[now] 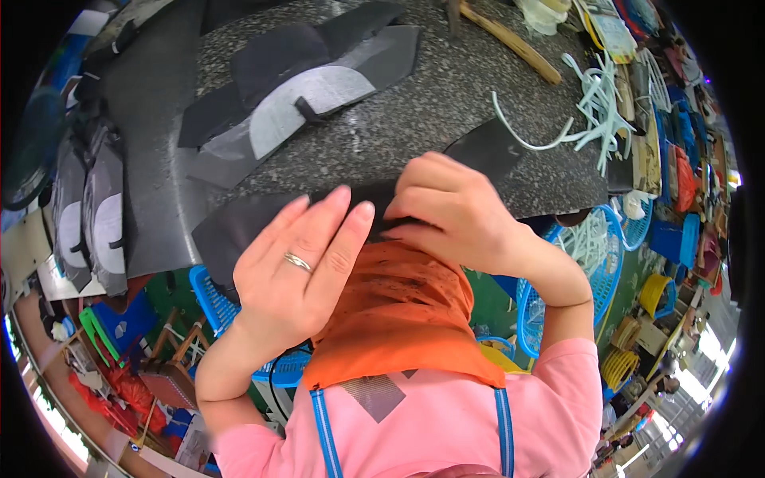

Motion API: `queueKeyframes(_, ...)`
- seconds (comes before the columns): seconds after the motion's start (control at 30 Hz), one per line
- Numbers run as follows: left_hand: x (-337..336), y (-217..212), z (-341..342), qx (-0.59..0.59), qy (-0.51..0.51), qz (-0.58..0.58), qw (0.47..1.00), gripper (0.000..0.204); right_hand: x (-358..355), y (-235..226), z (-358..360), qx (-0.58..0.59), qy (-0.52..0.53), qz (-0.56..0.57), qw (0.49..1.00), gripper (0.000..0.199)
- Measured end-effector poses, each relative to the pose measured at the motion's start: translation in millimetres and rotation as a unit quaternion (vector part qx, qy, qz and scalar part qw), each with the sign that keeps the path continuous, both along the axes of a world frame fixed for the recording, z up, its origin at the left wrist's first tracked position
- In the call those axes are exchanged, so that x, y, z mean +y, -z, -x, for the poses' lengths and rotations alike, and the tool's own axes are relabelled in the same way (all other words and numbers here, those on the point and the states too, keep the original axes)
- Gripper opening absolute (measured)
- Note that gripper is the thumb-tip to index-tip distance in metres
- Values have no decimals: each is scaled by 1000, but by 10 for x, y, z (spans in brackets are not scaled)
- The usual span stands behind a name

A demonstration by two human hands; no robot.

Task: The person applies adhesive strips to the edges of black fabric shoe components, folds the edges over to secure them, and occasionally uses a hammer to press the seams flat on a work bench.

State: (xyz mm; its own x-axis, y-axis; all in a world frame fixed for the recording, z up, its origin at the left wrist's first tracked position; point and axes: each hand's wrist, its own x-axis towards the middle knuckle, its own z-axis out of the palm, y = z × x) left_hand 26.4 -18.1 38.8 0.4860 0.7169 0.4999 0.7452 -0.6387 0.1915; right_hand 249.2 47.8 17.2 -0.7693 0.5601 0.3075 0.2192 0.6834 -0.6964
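A long black piece of flat sheet material (219, 227) lies along the near edge of the speckled worktop, its far right end stretching past my right hand. My left hand (291, 267), with a ring on one finger, rests on this piece with its fingers stretched out. Just to the right, my right hand (454, 211) has its fingers curled in at the piece's near edge, against my orange apron (398, 319). Its fingertips are partly hidden. Farther off lies a similar black and grey cut piece (311, 88) with a pale half-round patch and a small black tab.
Matching pieces (103, 207) hang over the worktop's left side. A wooden stick (510, 41) and pale cut strips (598, 103) lie at the far right. Blue plastic baskets (602, 255) stand below the edge. Crowded shelves (677, 159) line the right.
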Motion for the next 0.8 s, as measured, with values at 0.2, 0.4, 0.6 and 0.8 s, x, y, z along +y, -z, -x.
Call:
queueKeyframes(0.2, 74, 345, 58, -11, -26, 57, 998, 44, 165, 152, 73, -134, 13, -230, 964, 16)
queueKeyframes(0.4, 203, 551, 179, -138, -36, 252, 957, 44, 45, 224, 286, -135, 48, -136, 980, 31)
queueKeyframes(0.6, 322, 586, 320, -171, 33, 325, 929, 31, -23, 263, 348, -118, 86, -139, 980, 23)
queueKeyframes(0.8, 276, 623, 297, -144, 38, 291, 945, 34, -56, 409, 273, -119, 57, -202, 970, 14)
